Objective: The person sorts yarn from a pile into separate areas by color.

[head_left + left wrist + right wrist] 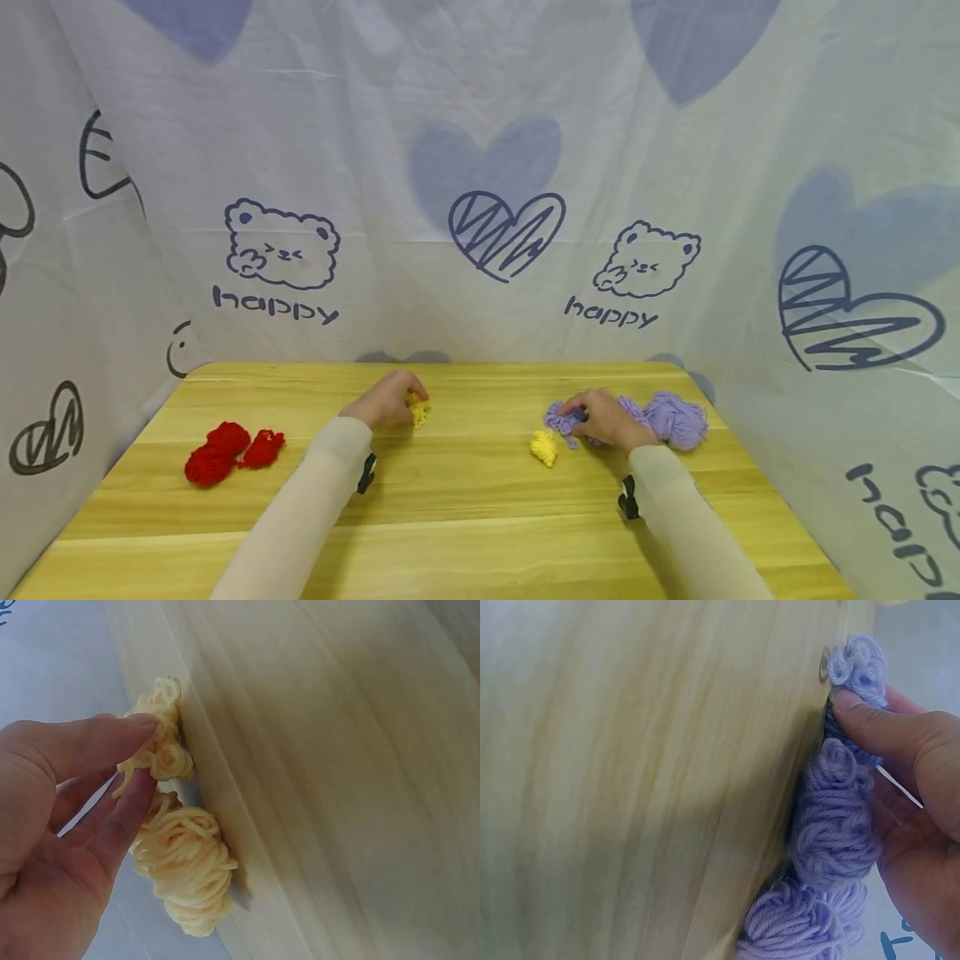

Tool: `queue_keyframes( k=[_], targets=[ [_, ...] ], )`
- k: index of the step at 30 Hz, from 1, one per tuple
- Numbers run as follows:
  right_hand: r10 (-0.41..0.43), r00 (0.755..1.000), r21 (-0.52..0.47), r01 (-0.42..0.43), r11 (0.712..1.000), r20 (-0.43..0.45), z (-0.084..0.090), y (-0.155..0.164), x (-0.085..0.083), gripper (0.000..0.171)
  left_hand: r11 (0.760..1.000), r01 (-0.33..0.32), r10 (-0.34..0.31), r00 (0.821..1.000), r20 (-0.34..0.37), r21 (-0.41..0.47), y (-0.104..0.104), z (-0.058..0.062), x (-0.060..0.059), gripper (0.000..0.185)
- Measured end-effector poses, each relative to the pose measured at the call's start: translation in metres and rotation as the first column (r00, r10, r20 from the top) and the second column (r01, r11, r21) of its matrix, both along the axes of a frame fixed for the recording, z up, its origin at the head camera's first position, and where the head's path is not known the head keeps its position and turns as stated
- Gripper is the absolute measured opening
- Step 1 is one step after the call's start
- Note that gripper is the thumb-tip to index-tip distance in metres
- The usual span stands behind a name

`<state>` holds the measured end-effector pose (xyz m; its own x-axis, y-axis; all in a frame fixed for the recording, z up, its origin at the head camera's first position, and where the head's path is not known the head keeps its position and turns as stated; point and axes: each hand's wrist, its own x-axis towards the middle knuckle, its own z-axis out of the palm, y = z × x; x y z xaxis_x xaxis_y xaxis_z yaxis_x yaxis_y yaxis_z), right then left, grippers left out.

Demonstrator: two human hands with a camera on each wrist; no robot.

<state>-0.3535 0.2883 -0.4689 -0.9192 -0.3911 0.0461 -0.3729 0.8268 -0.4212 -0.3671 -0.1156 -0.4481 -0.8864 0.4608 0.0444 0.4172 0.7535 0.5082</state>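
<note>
My left hand [386, 401] pinches a small loopy tuft of yellow yarn [169, 754] between thumb and fingers, low over the table. Close by it in the left wrist view lies a thicker yellow yarn bundle [187, 862], mostly hidden behind the hand in the head view. On the right, my right hand [609, 419] has thumb and fingers around a loose purple yarn bundle [851, 724] at the table surface. Beside that hand sit further purple yarn bundles [834, 825], with a large purple yarn ball [677, 420] at the far right.
A small yellow yarn ball [543, 447] lies left of my right hand. Red yarn balls [217, 454] and a smaller red yarn piece [263, 448] rest at the left of the wooden table [450, 542]. White printed curtains [390, 283] enclose its back and sides.
</note>
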Motion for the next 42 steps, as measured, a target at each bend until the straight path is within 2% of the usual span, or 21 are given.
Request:
queue_keyframes(
  k=[7, 17, 25, 32, 35, 39, 42],
  targets=[
    [-0.010, 1.000, -0.002, 0.010, 1.000, 0.002, 0.000, 0.000, 0.000, 0.029, 0.999, -0.020, 0.018, 0.999, 0.029, 0.043, -0.001, 0.003, 0.001, 0.038],
    [0.001, 1.000, 0.004, -0.001, 1.000, -0.009, 0.000, -0.002, 0.000, 0.028, 0.990, -0.026, 0.026, 1.000, 0.004, 0.136, -0.004, 0.011, 0.001, 0.035],
    [-0.007, 1.000, 0.002, 0.007, 1.000, -0.019, 0.000, -0.001, 0.000, 0.028, 0.983, 0.048, -0.039, 0.998, -0.052, 0.180, 0.011, 0.015, 0.006, 0.032],
    [0.003, 1.000, -0.029, -0.003, 1.000, -0.004, 0.001, 0.000, 0.000, 0.028, 0.963, 0.083, -0.068, 0.995, -0.068, 0.256, 0.027, 0.007, 0.011, 0.033],
    [0.008, 1.000, -0.030, -0.008, 1.000, -0.009, 0.002, 0.000, 0.000, 0.028, 0.961, 0.097, -0.081, 0.994, -0.075, 0.258, 0.034, 0.005, 0.012, 0.033],
    [0.005, 1.000, -0.011, -0.006, 1.000, -0.021, 0.000, 0.000, -0.001, 0.028, 0.957, 0.151, -0.130, 0.986, -0.100, 0.249, 0.046, 0.001, 0.015, 0.032],
    [-0.001, 1.000, -0.001, 0.001, 1.000, -0.021, -0.002, 0.000, -0.001, 0.029, 0.949, 0.185, -0.167, 0.982, -0.089, 0.257, 0.058, 0.000, 0.019, 0.031]
  ],
)
